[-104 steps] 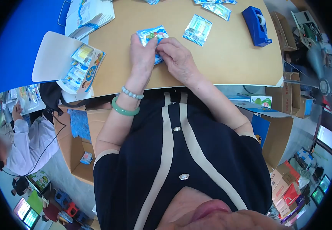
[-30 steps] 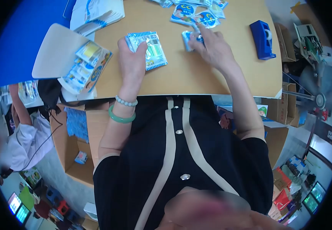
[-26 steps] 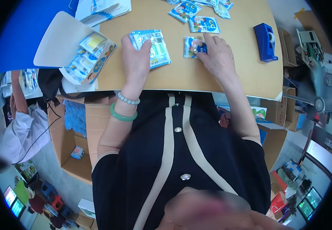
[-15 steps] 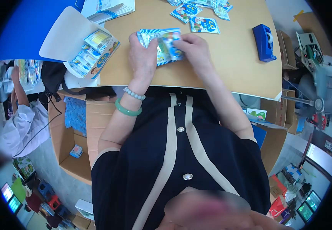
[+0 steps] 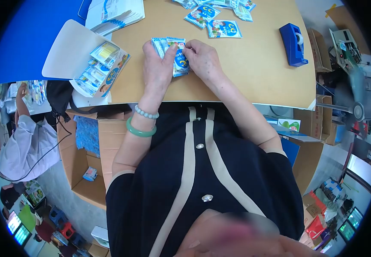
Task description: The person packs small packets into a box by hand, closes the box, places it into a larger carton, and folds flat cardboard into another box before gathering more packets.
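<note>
Several small blue-and-white printed packets (image 5: pixel 181 61) are held together over the table, with a cartoon picture and yellow crescent shapes on the front one. My left hand (image 5: pixel 159 64), with two bracelets on its wrist, is closed round their left side, thumb on top. My right hand (image 5: pixel 203 60) pinches the right edge of the front packet, its fingertips partly hidden. To the left stands an open white-lidded box (image 5: pixel 116 73) holding several similar packets. Beyond my hands lie more loose packets (image 5: pixel 225 29) on the table.
A blue tape dispenser (image 5: pixel 294 45) stands at the table's right side. A stack of flat printed cartons (image 5: pixel 114 15) lies at the back left. Below the table's front edge is an open cardboard box (image 5: pixel 84 171). At far left sits another person (image 5: pixel 29 145) in a white top.
The front packet has turned and drawn in against the others, so the bundle looks narrower. My right hand has moved left, nearer my left hand. The whole view has shifted slightly.
</note>
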`<state>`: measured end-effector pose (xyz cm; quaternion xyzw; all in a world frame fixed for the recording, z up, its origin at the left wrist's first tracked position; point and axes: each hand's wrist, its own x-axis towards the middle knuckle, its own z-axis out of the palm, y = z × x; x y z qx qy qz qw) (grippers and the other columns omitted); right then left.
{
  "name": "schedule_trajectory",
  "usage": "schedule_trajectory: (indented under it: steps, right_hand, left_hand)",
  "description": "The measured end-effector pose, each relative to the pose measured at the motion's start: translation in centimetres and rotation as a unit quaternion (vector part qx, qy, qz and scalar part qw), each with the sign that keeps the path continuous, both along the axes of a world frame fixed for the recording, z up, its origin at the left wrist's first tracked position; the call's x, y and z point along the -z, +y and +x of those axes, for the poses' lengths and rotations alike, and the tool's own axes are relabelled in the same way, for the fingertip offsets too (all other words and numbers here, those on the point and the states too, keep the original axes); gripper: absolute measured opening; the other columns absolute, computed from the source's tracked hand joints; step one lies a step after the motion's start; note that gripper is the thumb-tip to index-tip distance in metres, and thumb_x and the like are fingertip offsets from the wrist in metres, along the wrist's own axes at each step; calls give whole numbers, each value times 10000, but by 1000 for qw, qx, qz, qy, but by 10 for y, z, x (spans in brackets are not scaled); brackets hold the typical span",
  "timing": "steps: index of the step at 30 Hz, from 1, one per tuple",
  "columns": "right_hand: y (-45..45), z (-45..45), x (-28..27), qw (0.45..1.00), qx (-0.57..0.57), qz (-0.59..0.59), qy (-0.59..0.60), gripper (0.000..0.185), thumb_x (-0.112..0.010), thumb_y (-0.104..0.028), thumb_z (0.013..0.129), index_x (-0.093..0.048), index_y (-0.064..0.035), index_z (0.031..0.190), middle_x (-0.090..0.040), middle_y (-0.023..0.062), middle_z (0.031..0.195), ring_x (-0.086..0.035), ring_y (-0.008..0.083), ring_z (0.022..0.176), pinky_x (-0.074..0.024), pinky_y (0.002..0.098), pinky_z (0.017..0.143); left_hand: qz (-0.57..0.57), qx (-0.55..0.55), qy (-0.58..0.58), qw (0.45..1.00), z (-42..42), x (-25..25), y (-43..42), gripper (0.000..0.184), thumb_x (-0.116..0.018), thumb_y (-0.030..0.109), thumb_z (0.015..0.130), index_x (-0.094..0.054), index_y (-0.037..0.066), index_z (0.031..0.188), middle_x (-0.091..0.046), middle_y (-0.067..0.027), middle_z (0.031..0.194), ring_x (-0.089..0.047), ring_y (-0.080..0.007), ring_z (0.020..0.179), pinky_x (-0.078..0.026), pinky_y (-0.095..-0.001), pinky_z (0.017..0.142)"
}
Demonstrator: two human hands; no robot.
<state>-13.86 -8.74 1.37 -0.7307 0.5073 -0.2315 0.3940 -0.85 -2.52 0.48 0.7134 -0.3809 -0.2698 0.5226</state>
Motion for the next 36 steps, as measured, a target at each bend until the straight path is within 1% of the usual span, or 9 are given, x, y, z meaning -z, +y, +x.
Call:
schedule_trajectory:
  steps: [7,11,12,20,22,24,29,33,36]
  right_hand:
    - [1,-20,-13,976,-97,-187,49,191,-612,-171,916,-665,-51,1055,-671,141,991,-655,327,920,-535,408,797]
    - [-77,-67,-1,863,-11,-482,152,239,-643,-163,879,-648,-76,1102,-620,130,1126,-631,324,973,-528,403,838]
    - [-83,-80,1,864,-9,-479,153,239,-643,-163,879,-648,-76,1102,-620,130,1126,-631,324,973,-528,403,838]
    - [-53,-76,-2,880,-53,-346,322,121,-623,-172,874,-657,-76,940,-660,96,946,-648,327,866,-537,447,727]
    - [-31,-53,-7,952,0,-265,152,134,-594,-193,895,-652,-73,882,-648,84,845,-645,329,811,-532,460,699]
    - [-5,-22,-10,959,-3,-274,67,176,-560,-205,912,-651,-58,876,-634,124,863,-639,348,828,-530,460,726]
    - [8,5,-9,980,-36,-192,44,185,-579,-168,909,-685,-52,1007,-623,115,857,-644,302,784,-531,420,717]
    - [-12,-10,4,997,-38,-14,-62,358,-637,-133,898,-626,-19,1238,-600,62,845,-618,184,739,-525,331,682]
    - [-17,-19,-25,930,-20,293,-221,556,-672,-87,878,-492,36,1389,-573,11,838,-566,87,724,-497,242,638]
  left_hand:
    - [11,17,39,999,4,6,-1,631,-754,145,809,-406,-28,1306,-663,-179,1113,-673,-276,1009,-533,-379,855]
    - [15,9,109,994,5,0,-2,637,-765,95,789,-408,-28,1301,-655,-169,1130,-676,-238,999,-542,-346,845]
    - [20,10,130,991,5,-1,0,639,-768,87,783,-410,-28,1299,-652,-167,1137,-676,-226,996,-544,-336,841]
    - [-17,-52,118,992,-4,-3,0,603,-750,93,790,-428,-25,1286,-650,-173,1111,-675,-245,975,-540,-354,844]
    - [-4,-61,82,995,-11,-9,0,603,-744,104,797,-422,-27,1289,-647,-177,1112,-672,-256,979,-535,-363,852]
    - [17,-67,15,998,-19,-14,0,603,-732,124,809,-411,-32,1294,-642,-185,1115,-666,-278,988,-525,-381,868]
    - [-20,-69,18,997,-15,-3,-4,597,-707,149,839,-386,-37,1307,-630,-199,1126,-654,-310,1011,-511,-405,889]
    - [-11,-37,27,999,-15,-5,-3,580,-683,148,866,-367,-38,1316,-614,-210,1140,-642,-323,1033,-506,-417,889]
    - [-24,-22,37,999,-14,-2,-4,561,-664,146,887,-361,-37,1323,-609,-222,1141,-635,-332,1041,-502,-429,884]
